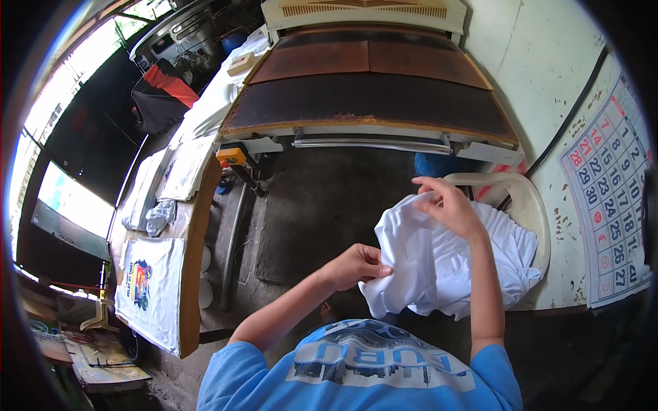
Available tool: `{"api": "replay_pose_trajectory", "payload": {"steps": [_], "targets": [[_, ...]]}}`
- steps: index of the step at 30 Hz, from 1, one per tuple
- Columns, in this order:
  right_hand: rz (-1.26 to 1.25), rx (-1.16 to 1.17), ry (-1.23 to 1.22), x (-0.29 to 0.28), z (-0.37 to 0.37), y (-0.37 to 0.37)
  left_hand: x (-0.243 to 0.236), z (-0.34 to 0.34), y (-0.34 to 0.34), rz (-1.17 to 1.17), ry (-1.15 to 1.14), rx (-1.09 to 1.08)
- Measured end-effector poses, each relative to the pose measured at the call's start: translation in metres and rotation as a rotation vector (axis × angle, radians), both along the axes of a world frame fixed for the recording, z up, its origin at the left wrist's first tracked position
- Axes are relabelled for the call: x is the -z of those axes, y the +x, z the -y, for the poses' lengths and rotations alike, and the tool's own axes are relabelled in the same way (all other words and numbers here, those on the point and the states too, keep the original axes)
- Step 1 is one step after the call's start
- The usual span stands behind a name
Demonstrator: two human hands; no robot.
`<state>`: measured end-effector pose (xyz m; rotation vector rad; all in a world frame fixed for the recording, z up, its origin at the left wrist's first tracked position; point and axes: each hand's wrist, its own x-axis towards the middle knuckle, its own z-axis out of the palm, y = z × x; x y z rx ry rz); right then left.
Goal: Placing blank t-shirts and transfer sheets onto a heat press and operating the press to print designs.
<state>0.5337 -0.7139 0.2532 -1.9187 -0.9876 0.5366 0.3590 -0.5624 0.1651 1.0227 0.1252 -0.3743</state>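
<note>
A plain white shirt [404,240] hangs bunched between my two hands, in front of my body. My left hand [360,266] pinches its left edge between thumb and fingers. At the top of the cloth, my right hand [447,205] grips it with thumb and bent fingers, the forefinger reaching out to the left. Just right of the held shirt, a heap of white shirts [504,246] lies on a cream plastic chair [541,205]. Where the held shirt ends and the heap begins is hard to make out.
Ahead stands a wide press table with a dark brown top [370,96] and a metal bar [373,144] along its front. On the left, a long table [194,253] bears a printed white shirt [149,288] and stacks of white cloth [188,164]. A calendar [606,192] hangs on the right wall.
</note>
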Motion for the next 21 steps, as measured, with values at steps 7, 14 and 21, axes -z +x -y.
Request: {"api": "replay_pose_trajectory", "payload": {"steps": [7,14,21], "targets": [[-0.261,-0.006,-0.09,0.035,-0.04,-0.123,0.044,-0.047,-0.023,-0.027,-0.17,-0.203],[0.063,0.17,-0.016,0.031,-0.072,-0.168,0.025,-0.065,-0.036,-0.049,-0.186,-0.27],[0.308,0.029,0.04,0.039,-0.113,-0.168,0.02,-0.105,-0.055,-0.023,-0.113,-0.406]]}}
